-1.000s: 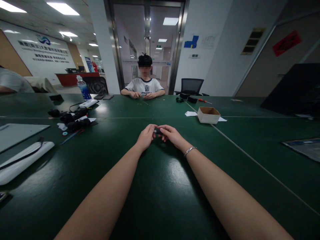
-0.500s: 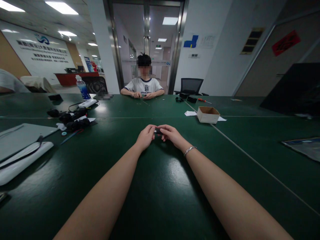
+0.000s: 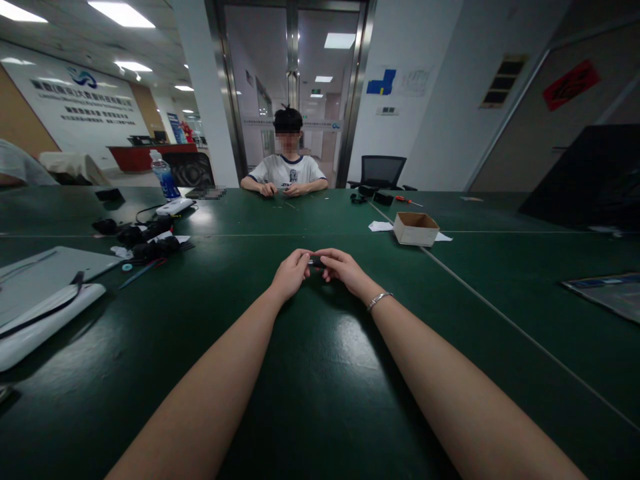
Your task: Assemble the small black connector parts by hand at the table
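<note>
Dark piece point(image 3: 317, 263) pinched at ends
Your left hand point(image 3: 291, 273) and right hand point(image 3: 342, 268) nearly close on it; likely light, stiff; grip ends.

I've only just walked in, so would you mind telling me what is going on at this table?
The camera wearer's left hand and right hand hold a small dark object between them over the green table; it is too small and covered to identify. Another person sits across, facing them. An open box stands on the table, beyond the right hand and off to its right.
</note>
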`<state>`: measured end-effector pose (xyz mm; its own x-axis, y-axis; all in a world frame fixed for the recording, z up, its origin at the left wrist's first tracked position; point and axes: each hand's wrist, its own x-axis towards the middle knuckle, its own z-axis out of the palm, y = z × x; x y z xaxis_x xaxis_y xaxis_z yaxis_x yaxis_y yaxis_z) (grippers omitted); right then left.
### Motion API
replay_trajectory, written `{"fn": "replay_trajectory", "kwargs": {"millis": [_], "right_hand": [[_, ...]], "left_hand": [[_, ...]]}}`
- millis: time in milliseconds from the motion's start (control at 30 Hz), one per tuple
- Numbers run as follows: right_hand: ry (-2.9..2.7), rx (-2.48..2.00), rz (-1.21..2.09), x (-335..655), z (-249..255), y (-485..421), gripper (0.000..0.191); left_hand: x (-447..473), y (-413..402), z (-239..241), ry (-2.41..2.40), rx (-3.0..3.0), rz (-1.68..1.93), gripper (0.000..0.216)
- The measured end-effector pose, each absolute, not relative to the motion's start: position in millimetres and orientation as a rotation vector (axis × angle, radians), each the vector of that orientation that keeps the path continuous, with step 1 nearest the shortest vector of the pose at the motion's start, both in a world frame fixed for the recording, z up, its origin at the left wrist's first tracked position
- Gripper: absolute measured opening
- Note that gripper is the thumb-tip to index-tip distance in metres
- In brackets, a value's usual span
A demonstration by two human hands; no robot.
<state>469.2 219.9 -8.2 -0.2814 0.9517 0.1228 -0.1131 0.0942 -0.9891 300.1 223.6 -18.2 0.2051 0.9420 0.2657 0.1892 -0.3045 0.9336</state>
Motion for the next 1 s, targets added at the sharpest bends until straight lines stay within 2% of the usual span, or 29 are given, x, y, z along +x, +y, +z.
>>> {"fn": "replay_trajectory", "kwargs": {"millis": [1000], "right_hand": [[-1.398, -0.892, 1.394, 469.5, -6.3, 218.4, 0.018]], "left_hand": [[300.1, 225.3, -19.0, 1.038, 1.626, 1.18, 0.026]]}}
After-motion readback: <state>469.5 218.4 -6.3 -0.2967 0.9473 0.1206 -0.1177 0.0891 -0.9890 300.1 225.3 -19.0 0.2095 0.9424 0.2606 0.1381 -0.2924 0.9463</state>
